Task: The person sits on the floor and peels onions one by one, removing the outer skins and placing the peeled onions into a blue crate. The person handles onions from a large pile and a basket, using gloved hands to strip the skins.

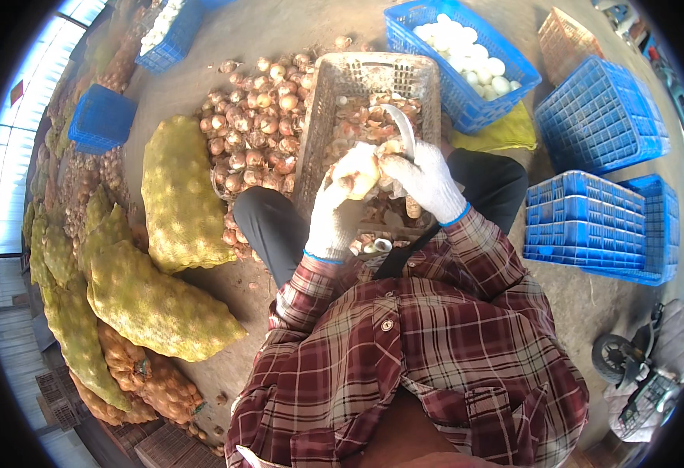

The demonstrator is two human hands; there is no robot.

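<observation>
My left hand point(336, 219), in a white knitted glove, holds a pale, partly peeled onion point(364, 178) over a dirty plastic crate point(308, 149). My gloved right hand point(433, 180) grips a knife with a curved blade point(401, 126) pointing up and away from me. Its wooden handle point(413, 207) sticks out below the fist. Loose skin point(390, 147) hangs between the right thumb and the onion. Inside the crate lie brown onion skins point(371, 114). The crate stands between my knees, its far end tilted away.
Unpeeled onions point(254, 126) lie heaped on the floor left of the crate. A blue crate point(400, 41) of peeled onions point(465, 50) stands beyond it at right. Yellow mesh sacks point(181, 193) line the left. Blue crates point(587, 219) sit at right, with a wheeled vehicle point(614, 357) behind.
</observation>
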